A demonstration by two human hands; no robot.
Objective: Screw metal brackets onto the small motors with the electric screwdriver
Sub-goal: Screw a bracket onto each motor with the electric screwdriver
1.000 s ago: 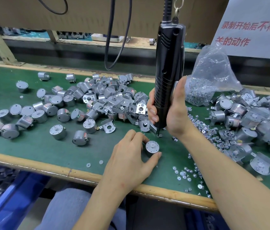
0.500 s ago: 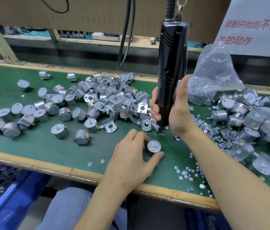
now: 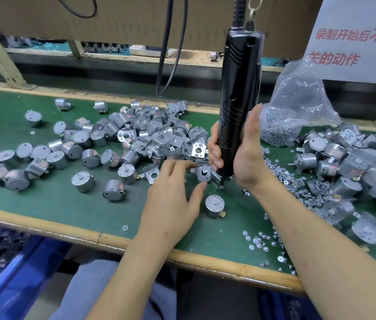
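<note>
My right hand (image 3: 244, 155) grips the black electric screwdriver (image 3: 240, 93), which hangs upright from a cable, its bit tip (image 3: 222, 187) just above the green mat. My left hand (image 3: 173, 199) reaches toward the pile, with index finger and thumb pinching a small metal bracket (image 3: 203, 173) beside the screwdriver's lower end. One small silver motor (image 3: 214, 205) stands alone on the mat, shaft up, just right of my left thumb, with nothing touching it.
A heap of motors and brackets (image 3: 150, 137) covers the mat's middle, and loose motors (image 3: 44, 155) spread left. A plastic bag of screws (image 3: 295, 112) and scattered screws (image 3: 284, 176) lie right, beside bracketed motors (image 3: 353, 162). A blue bin (image 3: 2, 269) sits below the table edge (image 3: 104, 239).
My left hand let go of the single motor and moved up and back to a bracket at the pile's edge. The screwdriver and my right hand stayed roughly in place.
</note>
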